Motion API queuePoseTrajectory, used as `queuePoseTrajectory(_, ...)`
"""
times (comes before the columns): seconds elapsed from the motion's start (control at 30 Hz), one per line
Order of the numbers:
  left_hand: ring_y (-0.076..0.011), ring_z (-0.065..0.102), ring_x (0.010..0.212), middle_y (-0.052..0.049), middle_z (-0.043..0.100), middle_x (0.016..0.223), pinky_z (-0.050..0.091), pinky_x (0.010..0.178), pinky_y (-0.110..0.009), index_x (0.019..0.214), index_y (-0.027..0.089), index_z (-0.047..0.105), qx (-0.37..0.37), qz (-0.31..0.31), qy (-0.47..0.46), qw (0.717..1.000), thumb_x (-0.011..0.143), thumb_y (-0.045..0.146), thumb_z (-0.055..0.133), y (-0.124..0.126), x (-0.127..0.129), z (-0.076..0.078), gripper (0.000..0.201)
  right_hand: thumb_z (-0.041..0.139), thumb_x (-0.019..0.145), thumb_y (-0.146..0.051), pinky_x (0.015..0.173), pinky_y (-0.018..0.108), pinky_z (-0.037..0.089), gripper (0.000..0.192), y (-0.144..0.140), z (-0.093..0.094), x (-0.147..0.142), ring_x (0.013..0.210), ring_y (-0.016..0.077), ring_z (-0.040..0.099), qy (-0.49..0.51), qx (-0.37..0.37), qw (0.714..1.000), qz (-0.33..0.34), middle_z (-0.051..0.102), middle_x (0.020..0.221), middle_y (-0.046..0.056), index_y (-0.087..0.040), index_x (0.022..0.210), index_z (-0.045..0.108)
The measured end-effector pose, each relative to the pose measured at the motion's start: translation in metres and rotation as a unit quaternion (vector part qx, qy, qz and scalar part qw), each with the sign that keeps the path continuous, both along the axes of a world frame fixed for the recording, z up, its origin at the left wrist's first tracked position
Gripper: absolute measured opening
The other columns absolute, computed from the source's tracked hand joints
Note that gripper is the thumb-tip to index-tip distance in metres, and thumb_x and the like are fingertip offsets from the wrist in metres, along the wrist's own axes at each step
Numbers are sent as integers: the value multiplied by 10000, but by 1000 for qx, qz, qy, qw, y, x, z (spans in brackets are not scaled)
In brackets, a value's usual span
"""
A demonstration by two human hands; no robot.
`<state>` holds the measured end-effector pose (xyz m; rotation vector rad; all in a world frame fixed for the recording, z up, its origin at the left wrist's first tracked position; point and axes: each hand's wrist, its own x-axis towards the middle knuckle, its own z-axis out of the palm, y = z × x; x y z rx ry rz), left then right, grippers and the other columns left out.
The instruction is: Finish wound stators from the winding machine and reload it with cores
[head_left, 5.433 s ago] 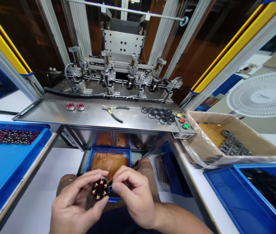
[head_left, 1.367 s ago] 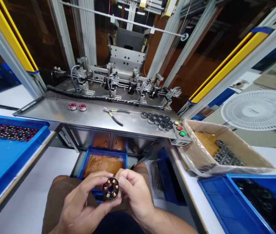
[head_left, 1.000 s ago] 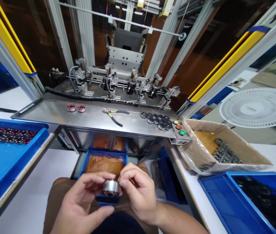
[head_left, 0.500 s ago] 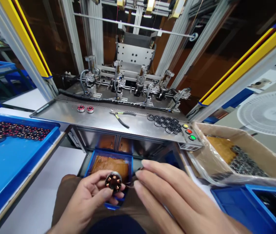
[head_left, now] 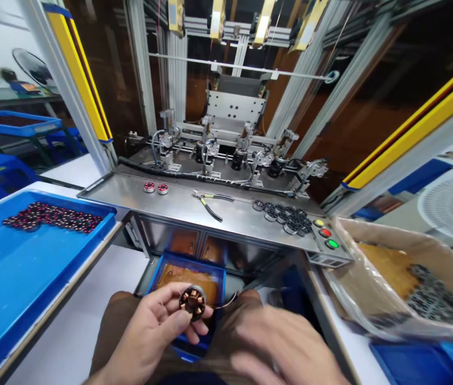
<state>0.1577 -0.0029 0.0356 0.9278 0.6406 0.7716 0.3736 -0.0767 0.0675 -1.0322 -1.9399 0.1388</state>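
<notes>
My left hand (head_left: 150, 331) pinches the wound stator (head_left: 192, 301) at its fingertips — my right hand (head_left: 278, 347), blurred, fingers spread, lies just right of it.

Left hand (head_left: 146, 337) pinches a copper-wound stator (head_left: 192, 301).

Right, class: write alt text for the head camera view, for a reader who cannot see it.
The left hand holds a small round copper-wound stator in its fingers above the lap, a thin wire trailing from it, while the blurred right hand is open beside it. Ahead, a steel shelf carries pliers and dark rings; a blue tray sits left.
</notes>
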Motion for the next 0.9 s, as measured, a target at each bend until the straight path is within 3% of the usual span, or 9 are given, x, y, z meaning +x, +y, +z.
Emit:
queuePoseTrajectory(0.07, -172, 702, 680, -109, 787, 878, 527, 581, -228, 991, 180, 744, -19, -20, -23, 999, 745, 438, 779, -3, 2, -2, 359, 747, 835, -310, 634, 284, 571, 348, 16, -5, -4, 725, 180, 675, 70, -15, 997, 20, 717, 837, 66, -201, 1154, 658)
queuePoseTrajectory(0.2, -161, 684, 654, -55, 755, 783, 520, 558, -226, 996, 208, 747, -60, -51, -48, 996, 722, 430, 798, -10, 8, -3, 356, 799, 772, -370, 649, 261, 542, 432, 39, -19, -18, 741, 151, 626, 196, 7, 978, 78, 660, 854, 55, -212, 1151, 664)
queuePoseTrajectory(0.37, -160, 670, 605, -48, 726, 679, 503, 533, -223, 916, 166, 747, -84, -31, -13, 996, 655, 487, 831, -14, 11, 5, 422, 718, 862, -313, 609, 247, 511, 168, 40, -21, -25, 694, 125, 594, 210, 26, 973, 89, 622, 799, 37, -214, 997, 735)
queuePoseTrajectory(0.5, -150, 668, 578, -24, 724, 664, 491, 509, -210, 960, 208, 739, -109, -6, -10, 994, 649, 411, 858, -18, 12, 11, 390, 660, 887, -190, 596, 273, 504, 70, 31, -15, -26, 646, 134, 601, 171, 63, 983, 38, 652, 747, 51, -158, 923, 711)
queuePoseTrajectory(0.63, -183, 711, 812, -30, 746, 1044, 559, 682, -241, 879, 258, 711, -94, 43, -52, 993, 567, 244, 909, -16, 9, 5, 369, 598, 866, -92, 572, 258, 498, 94, 23, -10, -31, 638, 138, 591, 184, 7, 983, -26, 651, 716, 57, -141, 863, 678)
queuePoseTrajectory(0.73, -252, 661, 1072, -29, 735, 1071, 536, 902, -309, 919, 272, 689, -41, 48, -121, 991, 576, 335, 894, -7, 7, -2, 404, 592, 855, -74, 582, 254, 495, 101, 22, -7, -33, 636, 135, 581, 218, -32, 975, -24, 631, 694, 49, -136, 813, 660)
queuePoseTrajectory(0.8, -243, 664, 1071, -54, 749, 1014, 523, 922, -306, 987, 243, 704, -30, 9, -138, 990, 683, 468, 810, 0, 8, -4, 392, 600, 861, -94, 600, 257, 503, 93, 24, -7, -32, 638, 134, 587, 219, -38, 975, 10, 632, 690, 47, -137, 798, 653)
queuePoseTrajectory(0.9, -210, 734, 726, -132, 769, 816, 561, 667, -272, 900, 132, 739, -97, -195, -109, 970, 891, 604, 495, 6, 9, -4, 531, 596, 894, -145, 599, 253, 515, 92, 27, -5, -29, 648, 136, 605, 195, -25, 979, 60, 648, 710, 55, -139, 822, 652)
